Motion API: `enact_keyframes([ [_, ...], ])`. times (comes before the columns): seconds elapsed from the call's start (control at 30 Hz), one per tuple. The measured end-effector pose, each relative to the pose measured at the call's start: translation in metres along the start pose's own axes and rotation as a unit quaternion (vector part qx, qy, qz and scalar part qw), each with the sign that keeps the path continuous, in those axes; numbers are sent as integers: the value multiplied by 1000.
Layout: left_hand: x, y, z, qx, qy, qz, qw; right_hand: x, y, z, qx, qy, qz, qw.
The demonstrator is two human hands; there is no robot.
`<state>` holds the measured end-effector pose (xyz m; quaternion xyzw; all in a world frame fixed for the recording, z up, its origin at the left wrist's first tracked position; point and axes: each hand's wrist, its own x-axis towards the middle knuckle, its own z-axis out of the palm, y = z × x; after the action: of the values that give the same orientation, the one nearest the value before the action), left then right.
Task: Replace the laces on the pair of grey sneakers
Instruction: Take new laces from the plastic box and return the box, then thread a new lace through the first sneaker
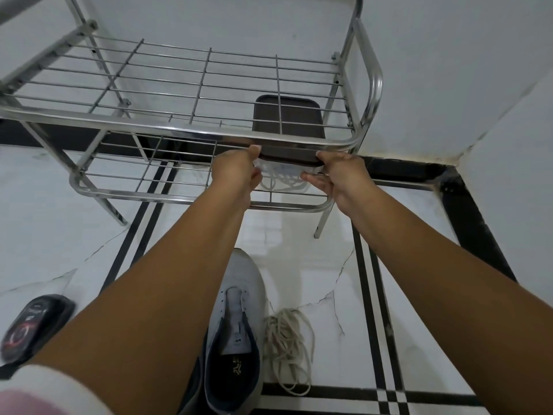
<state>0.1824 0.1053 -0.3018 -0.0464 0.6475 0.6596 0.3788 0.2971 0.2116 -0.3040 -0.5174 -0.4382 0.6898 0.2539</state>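
Item, bottom centre of the frame: one grey sneaker, toe pointing up-frame, eyelets bare, tongue exposed. A second shoe may lie under my left forearm at its left side; only a dark edge shows, so I cannot tell.

Item, just right of the sneaker on the white floor: a loose heap of cream laces, not threaded into anything. These I judge to be the old pair, already pulled out.

Item, lower left: a small dark oval gadget with a red ring on it, lying on the floor, not part of the job.

Item, centre of the frame: my left hand and my right hand, both reaching to the metal rack. Each grips one side of a clear container with a dark lid resting on the lower shelf, fingers on the lid's edge, thumbs under. Pale cord coils show through the clear wall; I take these for the new laces.

Item, upper half: the rack's top wire shelf, the lid's far part visible through it; white wall behind.

Step in hand, by my reckoning: fetching the new laces. Next move calls for sliding the container clear of the top rail without catching it, setting it down beside the sneaker, then lifting the lid.
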Motion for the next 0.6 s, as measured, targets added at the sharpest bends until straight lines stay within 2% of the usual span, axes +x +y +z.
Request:
enact_keyframes([
  [0.2, -4, 3, 2, 31, 10, 8, 999, -9, 1, 1, 46, -39, 10, 998],
  [0.27, -4, -2, -2, 57, 4, 44, 997, -13, 5, 0, 62, -57, 7, 996],
  [0.33, -4, -16, -7, 89, -17, 100, 991, -20, 17, -5, 5, -47, -20, 999],
  [0.4, -15, -39, -19, 158, 3, 135, 978, -31, 47, -17, -94, -11, -70, 993],
  [0.5, -39, -96, -63, 326, 54, 180, 927, -54, 127, -46, -271, -24, -150, 950],
  [0.57, -61, -149, -102, 483, 117, 136, 857, -72, 192, -68, -435, -102, -141, 883],
  [0.6, -74, -172, -121, 546, 143, 84, 821, -83, 223, -77, -504, -149, -133, 840],
])
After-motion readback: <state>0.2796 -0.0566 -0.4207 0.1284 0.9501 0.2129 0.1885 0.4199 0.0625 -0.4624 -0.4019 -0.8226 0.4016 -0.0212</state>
